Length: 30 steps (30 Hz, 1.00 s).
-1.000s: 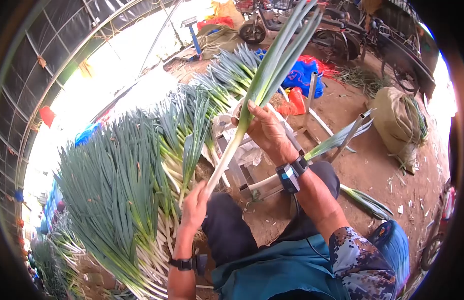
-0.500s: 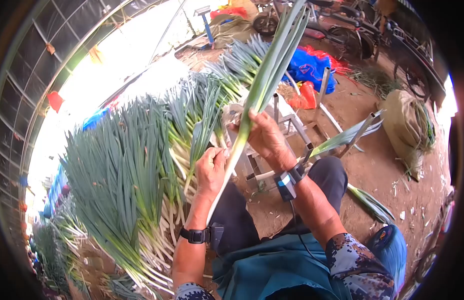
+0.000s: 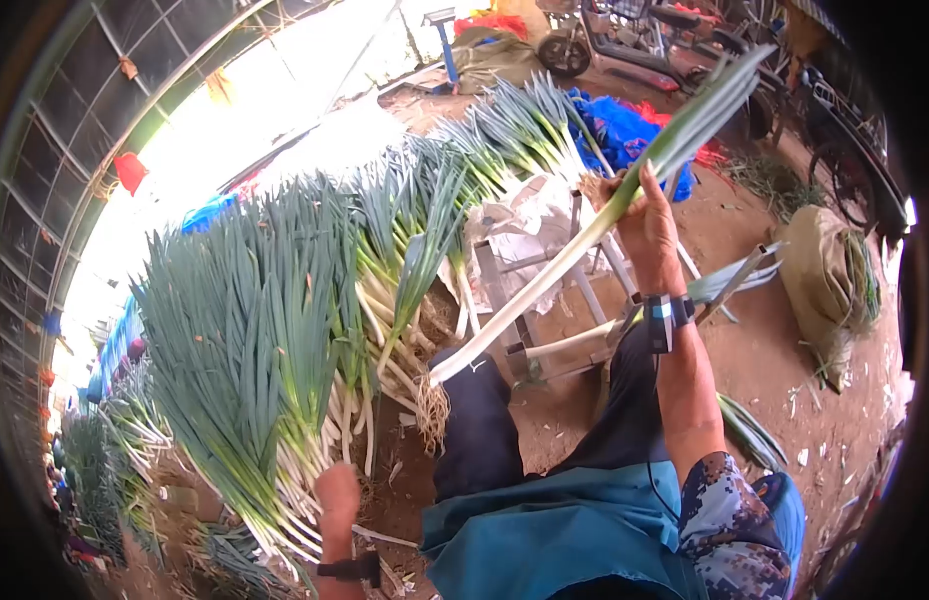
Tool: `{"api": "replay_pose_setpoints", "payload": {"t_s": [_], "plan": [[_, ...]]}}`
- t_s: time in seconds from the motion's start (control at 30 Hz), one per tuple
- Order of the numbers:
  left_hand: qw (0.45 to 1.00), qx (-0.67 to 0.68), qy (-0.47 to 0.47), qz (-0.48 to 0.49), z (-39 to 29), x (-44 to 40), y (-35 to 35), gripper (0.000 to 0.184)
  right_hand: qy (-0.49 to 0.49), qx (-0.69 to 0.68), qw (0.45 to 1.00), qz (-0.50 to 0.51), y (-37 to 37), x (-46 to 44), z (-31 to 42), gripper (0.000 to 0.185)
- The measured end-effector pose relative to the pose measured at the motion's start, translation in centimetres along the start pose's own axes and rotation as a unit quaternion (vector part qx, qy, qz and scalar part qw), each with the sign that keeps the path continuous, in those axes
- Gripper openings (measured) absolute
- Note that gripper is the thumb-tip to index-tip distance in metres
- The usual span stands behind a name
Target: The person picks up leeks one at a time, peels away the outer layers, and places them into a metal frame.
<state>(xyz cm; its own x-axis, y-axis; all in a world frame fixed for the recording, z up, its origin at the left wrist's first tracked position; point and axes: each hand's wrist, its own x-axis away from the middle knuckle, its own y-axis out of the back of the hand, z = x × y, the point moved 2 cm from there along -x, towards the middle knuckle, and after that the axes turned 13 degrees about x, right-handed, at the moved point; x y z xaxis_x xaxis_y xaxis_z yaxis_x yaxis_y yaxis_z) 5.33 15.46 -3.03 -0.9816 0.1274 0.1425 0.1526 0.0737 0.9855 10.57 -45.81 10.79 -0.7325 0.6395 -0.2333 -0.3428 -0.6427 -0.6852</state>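
A long leek [image 3: 544,285] with a white stem and green leaves slants across the view above my knees. My right hand [image 3: 644,215] is wrapped round its upper part, where the white turns green. The lower end, with brown hanging roots [image 3: 433,412], is over my left thigh. My left hand [image 3: 337,490] is low on the left, beside the white stems of the big leek pile [image 3: 254,330]; its fingers are too blurred to read. A metal frame [image 3: 574,290] with white cloth [image 3: 529,225] stands before my knees.
More leeks [image 3: 524,130] lie farther back, near blue netting [image 3: 619,130]. A tan sack [image 3: 829,280] is at the right, with scooters [image 3: 624,50] behind. Another leek [image 3: 749,430] lies on the ground by my right arm. At the far left are more leeks [image 3: 89,480].
My right hand has moved right with the leek, which now leans more to the right. My left hand has left the stem and dropped to the lower left. The roots have come into view.
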Motion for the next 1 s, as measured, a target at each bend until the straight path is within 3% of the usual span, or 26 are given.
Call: {"api": "replay_pose_setpoints", "payload": {"t_s": [0.07,0.1,0.13,0.17,0.2,0.23,0.33,0.4,0.47,0.5,0.53,0.57,0.67,0.7,0.77,0.83,0.87,0.93,1.0], "plan": [[0.951,0.288,-0.109,0.025,-7.2,-0.5,2.5,0.026,0.008,-0.013,1.000,-0.009,-0.5,0.3,0.1,0.020],[0.873,0.472,-0.075,0.100,-11.2,-0.3,3.5,0.027,0.011,-0.020,1.000,-0.013,-0.8,0.4,0.2,0.020],[0.795,0.585,-0.056,0.149,-15.6,-0.1,5.0,0.038,0.013,-0.029,0.999,-0.016,-1.1,0.6,0.1,0.020],[0.735,0.653,-0.096,0.158,-18.0,-0.8,5.1,0.057,0.013,-0.036,0.999,-0.004,-1.5,0.9,0.3,0.019],[0.634,0.753,-0.077,0.162,-20.4,-1.4,6.1,0.066,0.018,-0.032,0.999,-0.026,-1.7,1.1,0.4,0.020],[0.557,0.813,-0.047,0.160,-22.1,-2.8,6.2,0.057,0.024,-0.034,0.999,-0.033,-1.8,1.4,0.6,0.020],[0.394,0.903,-0.070,0.156,-24.5,-8.0,5.3,0.034,0.013,-0.031,0.999,-0.023,-2.3,1.7,1.1,0.021],[0.399,0.906,-0.123,0.076,-22.3,-11.1,3.4,0.016,0.000,-0.020,1.000,-0.014,-0.7,1.4,2.6,0.023],[0.339,0.939,-0.047,0.015,-18.0,-11.8,5.5,0.019,0.075,-0.052,0.994,-0.058,2.2,-0.6,4.3,0.023],[0.353,0.935,-0.038,-0.019,-14.3,-13.9,4.3,0.015,0.073,-0.030,0.995,-0.065,3.3,-0.9,5.9,0.022],[0.455,0.885,-0.026,-0.094,-13.4,-12.2,6.2,0.017,0.070,-0.014,0.995,-0.069,4.1,-1.3,7.2,0.021],[0.561,0.815,0.043,-0.136,-12.7,-11.2,7.0,0.028,0.078,-0.035,0.991,-0.103,5.3,-1.8,7.9,0.022],[0.778,0.585,-0.132,-0.188,-15.8,-11.2,8.5,0.034,0.088,0.001,0.992,-0.094,8.8,-2.6,9.2,0.022],[0.764,0.599,-0.172,-0.168,-20.6,-9.3,10.6,0.037,0.090,0.006,0.992,-0.085,10.3,-3.0,8.9,0.023],[0.806,0.431,-0.353,-0.199,-29.0,-7.8,12.6,0.039,0.080,0.036,0.992,-0.096,10.9,-2.2,9.6,0.023],[0.802,0.358,-0.445,-0.177,-36.6,-8.2,11.6,0.048,0.086,0.068,0.988,-0.109,11.9,-2.2,9.6,0.026],[0.813,0.328,-0.458,-0.148,-39.9,-8.8,10.5,0.055,0.097,0.073,0.987,-0.102,12.8,-2.3,9.5,0.029],[0.826,0.270,-0.451,-0.202,-45.7,-10.0,8.1,0.055,0.102,0.045,0.992,-0.060,14.0,-2.5,9.5,0.030],[0.830,0.291,-0.454,-0.141,-49.0,-12.0,4.5,0.050,0.098,0.003,0.994,-0.054,15.6,-2.7,8.4,0.028]]}}
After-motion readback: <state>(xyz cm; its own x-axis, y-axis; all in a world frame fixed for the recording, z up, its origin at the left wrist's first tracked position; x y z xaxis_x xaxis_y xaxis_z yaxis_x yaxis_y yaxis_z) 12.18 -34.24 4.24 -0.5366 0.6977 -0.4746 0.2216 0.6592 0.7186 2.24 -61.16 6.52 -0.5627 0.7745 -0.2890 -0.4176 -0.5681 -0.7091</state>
